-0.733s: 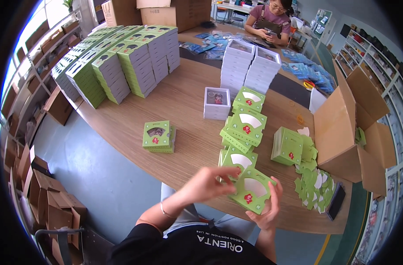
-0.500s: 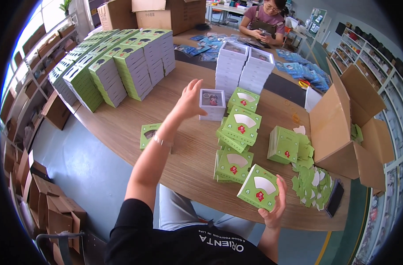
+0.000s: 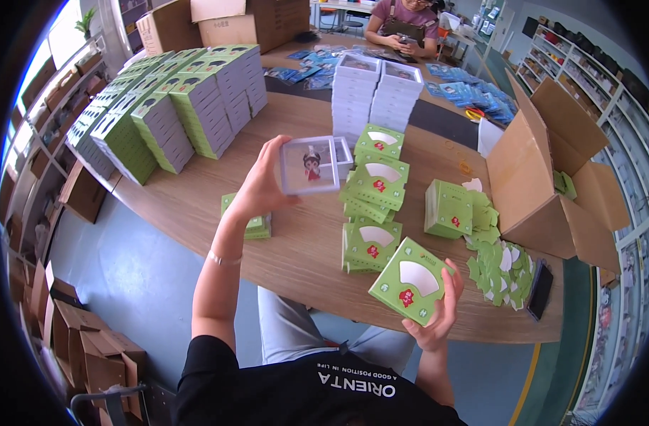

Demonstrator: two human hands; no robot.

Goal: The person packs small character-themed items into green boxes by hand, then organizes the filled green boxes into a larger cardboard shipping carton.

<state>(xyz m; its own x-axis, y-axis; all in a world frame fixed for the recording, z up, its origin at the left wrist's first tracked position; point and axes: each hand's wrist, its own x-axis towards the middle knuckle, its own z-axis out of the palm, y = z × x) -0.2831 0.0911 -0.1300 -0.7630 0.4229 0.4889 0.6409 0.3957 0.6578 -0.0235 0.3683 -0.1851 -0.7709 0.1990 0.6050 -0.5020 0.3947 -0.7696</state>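
Note:
My left hand [image 3: 257,183] grips a shallow white box [image 3: 310,167] with a clear top, raised above the table; a small red-clad, dark-haired figure shows inside. Behind it sits another white box [image 3: 345,160], partly hidden. In my right hand [image 3: 441,309], tilted near the table's front edge, is a green card sleeve [image 3: 408,278] with a fan-shaped white area and a red print. Similar green sleeves [image 3: 379,183] stand in uneven piles between my hands. Left of them, partly behind my left wrist, lie more green boxes [image 3: 259,227].
Tall stacks of white boxes [image 3: 356,89] rise at the back. Rows of green-and-white boxes [image 3: 207,106] fill the far left. On the right are stacked green cards [image 3: 449,209], torn scraps [image 3: 505,273], a dark phone [image 3: 541,290] and an open carton [image 3: 530,192]. Across the table sits a person [image 3: 402,28].
My left hand has taken hold of a clear-topped white box and lifted it toward me. My right hand still holds the green sleeve. The whole view has shifted slightly.

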